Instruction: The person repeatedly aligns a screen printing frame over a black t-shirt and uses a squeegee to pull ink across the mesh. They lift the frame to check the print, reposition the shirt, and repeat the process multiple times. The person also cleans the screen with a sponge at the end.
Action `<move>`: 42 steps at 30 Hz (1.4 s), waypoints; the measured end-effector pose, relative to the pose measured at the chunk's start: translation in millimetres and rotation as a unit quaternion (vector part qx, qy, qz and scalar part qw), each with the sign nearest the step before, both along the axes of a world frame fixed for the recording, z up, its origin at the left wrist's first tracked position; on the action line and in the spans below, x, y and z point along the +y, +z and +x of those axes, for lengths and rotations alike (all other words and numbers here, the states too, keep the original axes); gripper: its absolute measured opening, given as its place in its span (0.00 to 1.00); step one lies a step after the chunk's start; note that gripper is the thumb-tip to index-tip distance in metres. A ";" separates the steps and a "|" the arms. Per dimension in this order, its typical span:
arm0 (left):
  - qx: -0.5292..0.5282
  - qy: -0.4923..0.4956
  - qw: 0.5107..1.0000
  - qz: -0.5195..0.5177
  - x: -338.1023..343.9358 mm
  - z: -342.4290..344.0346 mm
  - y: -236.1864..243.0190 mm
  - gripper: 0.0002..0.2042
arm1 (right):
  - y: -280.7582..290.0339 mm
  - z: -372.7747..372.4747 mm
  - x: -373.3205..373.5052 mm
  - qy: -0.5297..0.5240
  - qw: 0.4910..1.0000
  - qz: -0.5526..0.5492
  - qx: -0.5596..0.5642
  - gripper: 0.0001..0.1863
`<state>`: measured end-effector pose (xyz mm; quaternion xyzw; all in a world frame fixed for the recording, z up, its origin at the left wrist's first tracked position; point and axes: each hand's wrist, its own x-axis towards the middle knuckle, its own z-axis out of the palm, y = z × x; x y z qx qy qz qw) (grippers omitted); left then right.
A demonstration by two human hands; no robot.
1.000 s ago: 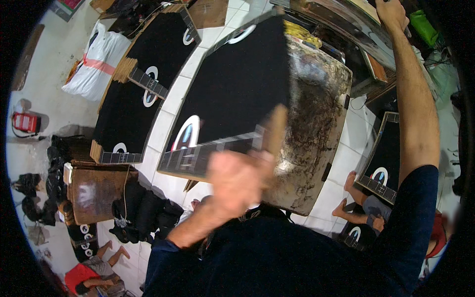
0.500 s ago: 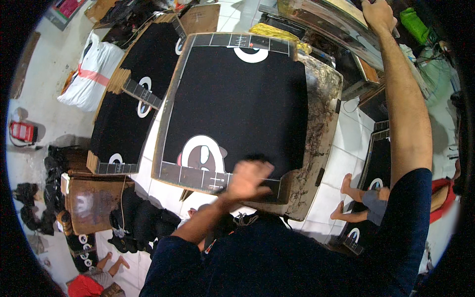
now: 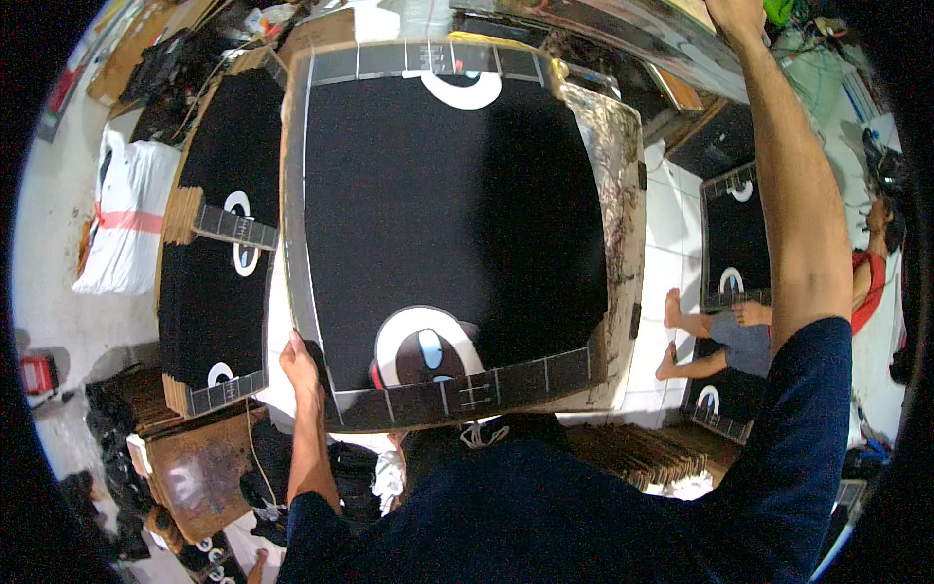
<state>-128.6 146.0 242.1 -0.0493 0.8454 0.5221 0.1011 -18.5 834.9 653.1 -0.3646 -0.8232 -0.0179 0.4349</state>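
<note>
A board covered with black fabric point(image 3: 409, 214) lies before me, with white ring-shaped, eye-like prints at its far and near ends and dark ruled strips along both edges. My left hand point(image 3: 301, 368) grips its left edge near the front corner, fingers partly hidden underneath. At the far right, my right hand point(image 3: 741, 21) is closed on the upper edge of a tilted wooden-edged frame point(image 3: 623, 39). The frame's top is cut off by the picture's rim. Beneath the board, a stained worktop point(image 3: 623, 243) shows on the right.
To the left stands a stack of similar black-covered boards point(image 3: 209, 302), beside a white sack point(image 3: 131, 209). A brown box point(image 3: 199, 477) is at the lower left. On the right, a person point(image 3: 730, 341) sits on the tiled floor among more boards point(image 3: 730, 229).
My left hand has moved from above the board's near edge to its left edge and closed there. The board appears shifted left and turned slightly. My right hand still holds the frame.
</note>
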 end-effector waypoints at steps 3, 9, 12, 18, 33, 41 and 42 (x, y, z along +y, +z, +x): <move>-0.044 0.003 0.994 0.103 25.8 24.7 14.2 0.20 | -1.6 -0.6 9.6 -0.002 1.000 0.023 -0.005 0.20; -0.109 -0.042 0.980 0.163 89.6 48.2 -17.5 0.16 | -11.8 5.5 3.5 0.016 1.000 0.013 -0.001 0.20; -0.112 -0.047 0.984 0.130 95.4 56.6 -38.0 0.17 | -14.6 5.9 -3.6 0.014 1.000 0.014 0.007 0.21; -0.035 -0.119 0.990 -0.068 59.5 44.4 -43.9 0.22 | -10.3 7.2 -1.9 -0.012 1.000 0.012 -0.001 0.21; -0.024 -0.351 0.904 -0.241 71.9 24.3 35.9 0.31 | 15.6 -9.8 27.6 -0.004 1.000 0.010 -0.014 0.21; 0.009 -0.375 0.895 -0.239 89.9 12.2 44.4 0.36 | 29.6 -20.0 35.6 0.003 0.999 0.034 -0.012 0.22; 0.001 -0.374 0.897 -0.236 91.9 11.2 46.0 0.37 | 31.4 -22.0 37.1 -0.005 0.999 0.042 -0.016 0.22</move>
